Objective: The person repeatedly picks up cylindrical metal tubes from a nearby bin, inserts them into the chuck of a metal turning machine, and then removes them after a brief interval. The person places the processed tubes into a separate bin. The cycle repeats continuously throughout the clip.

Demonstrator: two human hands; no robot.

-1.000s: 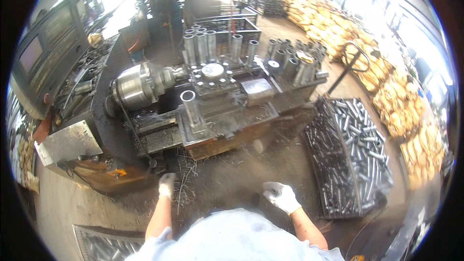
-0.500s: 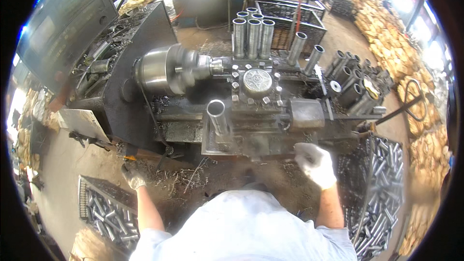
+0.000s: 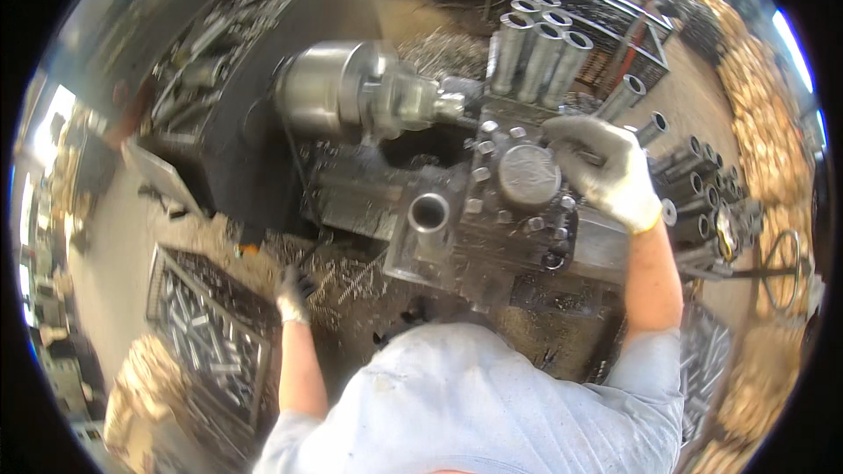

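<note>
Steel tool post, its round cap ringed by bolts, sits just left of and below your right hand, whose bent fingers reach to the cap's upper right edge. That gloved hand is partly curled; you cannot tell from this view whether it grips anything. Your left hand, gloved and blurred, hangs low and well apart from the tool post, just below a dark lever; its grip cannot be made out.

Left of the tool post is the blurred metal chuck. On the machine's ledge, nearer your body, 1 tube stands upright. Beyond the tool post a cluster of tubes stands on end, and more tubes crowd past your right wrist. Your right forearm crosses over the machine's right part.

Down on your left, a mesh crate holds short metal pieces. On your right, your sleeve partly hides a pile of metal pieces. Behind the standing tubes is a wire basket, its contents unclear.
</note>
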